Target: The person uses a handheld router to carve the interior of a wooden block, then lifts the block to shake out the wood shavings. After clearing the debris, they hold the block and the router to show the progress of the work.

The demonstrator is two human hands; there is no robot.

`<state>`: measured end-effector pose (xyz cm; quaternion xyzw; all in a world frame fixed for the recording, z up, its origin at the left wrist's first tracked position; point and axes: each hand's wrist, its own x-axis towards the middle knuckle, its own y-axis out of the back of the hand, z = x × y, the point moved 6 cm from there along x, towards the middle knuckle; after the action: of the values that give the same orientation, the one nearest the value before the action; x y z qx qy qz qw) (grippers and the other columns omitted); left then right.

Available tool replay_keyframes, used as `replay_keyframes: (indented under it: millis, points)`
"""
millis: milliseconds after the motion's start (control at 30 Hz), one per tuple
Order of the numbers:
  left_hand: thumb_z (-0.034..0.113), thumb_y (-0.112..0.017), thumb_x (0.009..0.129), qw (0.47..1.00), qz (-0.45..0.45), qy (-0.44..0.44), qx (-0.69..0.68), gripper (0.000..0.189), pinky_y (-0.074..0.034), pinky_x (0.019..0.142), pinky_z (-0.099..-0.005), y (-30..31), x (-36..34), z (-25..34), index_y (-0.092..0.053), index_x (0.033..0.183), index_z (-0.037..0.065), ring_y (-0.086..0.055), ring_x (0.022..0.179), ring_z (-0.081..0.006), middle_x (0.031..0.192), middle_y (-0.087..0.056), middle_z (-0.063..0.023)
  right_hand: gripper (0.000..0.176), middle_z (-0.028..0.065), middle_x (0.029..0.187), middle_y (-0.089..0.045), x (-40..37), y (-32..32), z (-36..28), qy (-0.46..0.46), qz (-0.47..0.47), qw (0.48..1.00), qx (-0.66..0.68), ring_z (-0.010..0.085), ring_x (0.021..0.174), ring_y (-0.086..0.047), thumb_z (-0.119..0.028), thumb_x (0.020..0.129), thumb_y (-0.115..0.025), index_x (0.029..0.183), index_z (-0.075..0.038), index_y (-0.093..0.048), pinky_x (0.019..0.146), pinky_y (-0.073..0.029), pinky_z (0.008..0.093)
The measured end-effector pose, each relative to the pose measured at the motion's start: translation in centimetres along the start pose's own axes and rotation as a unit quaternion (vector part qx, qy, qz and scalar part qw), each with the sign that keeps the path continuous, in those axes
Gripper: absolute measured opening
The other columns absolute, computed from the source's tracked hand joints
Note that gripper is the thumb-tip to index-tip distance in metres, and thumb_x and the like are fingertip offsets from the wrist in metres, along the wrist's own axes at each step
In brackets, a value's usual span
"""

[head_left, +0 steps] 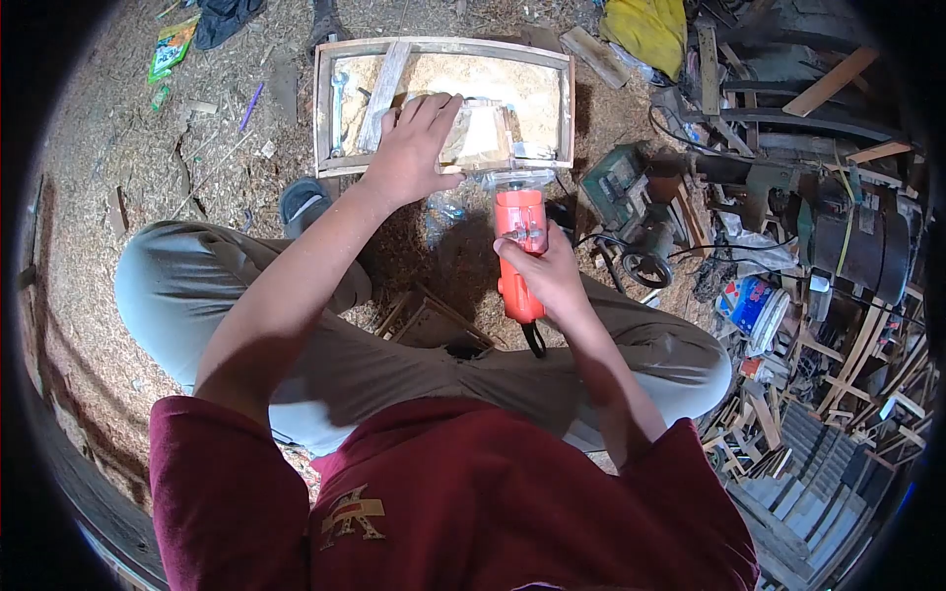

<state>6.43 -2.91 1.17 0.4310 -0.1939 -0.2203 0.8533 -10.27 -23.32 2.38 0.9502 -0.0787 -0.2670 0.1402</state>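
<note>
An orange-red power tool (519,212) with a clear base at its front end is gripped in my right hand (554,276), thumb across its body. Its front end meets the near edge of a shallow wooden frame (443,44) that holds sawdust. My left hand (414,153) reaches over the near side of the frame with its fingers spread, beside a light wooden piece (483,133). Whether the palm presses on anything is hidden. A wrench (339,110) and a wooden strip (386,94) lie inside the frame, left of the piece.
A green metal machine (616,187) and black cables stand right of the frame. Further right are a blue and white bucket (754,307) and piled wood offcuts (847,384). A yellow cloth (645,30) lies at the upper right. My sandalled foot (304,202) is below the frame's left end.
</note>
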Motion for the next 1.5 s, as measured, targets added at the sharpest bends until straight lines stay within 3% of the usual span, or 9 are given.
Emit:
replay_keyframes:
  millis: [200,700,1500]
  points:
    - [0.036,-0.096,0.07,1.0,-0.002,0.003,0.001,0.113,-0.033,0.121,-0.0567,0.03,0.01,0.01,-0.038,0.163,0.007,-0.042,0.149,-0.0324,0.158,-0.046,-0.0128,0.043,0.0061,0.101,-0.074,-0.07,-0.3,-0.09,-0.014,-0.009,0.999,0.04,0.0121,0.091,-0.07,-0.026,0.09,-0.088,0.117,-0.001,-0.065,0.084,-0.056,0.0317]
    - [0.031,-0.095,0.069,1.0,0.017,-0.005,-0.008,0.11,-0.033,0.117,-0.0547,-0.06,-0.07,-0.11,-0.041,0.162,0.007,-0.042,0.148,-0.0345,0.157,-0.047,-0.0133,0.043,0.0062,0.101,-0.075,-0.46,0.08,-0.83,0.001,0.01,1.0,-0.02,0.0128,0.091,-0.07,-0.027,0.09,-0.088,0.116,-0.002,-0.066,0.085,-0.056,0.0323]
    - [0.033,-0.097,0.068,1.0,0.013,-0.009,-0.002,0.113,-0.031,0.123,-0.0556,0.08,-0.01,0.01,-0.04,0.162,0.005,-0.042,0.148,-0.0344,0.157,-0.047,-0.0143,0.044,0.0053,0.103,-0.075,-0.26,-0.11,-0.82,-0.003,0.0,1.0,-0.008,0.0116,0.093,-0.07,-0.025,0.089,-0.089,0.118,-0.001,-0.066,0.087,-0.056,0.0315]
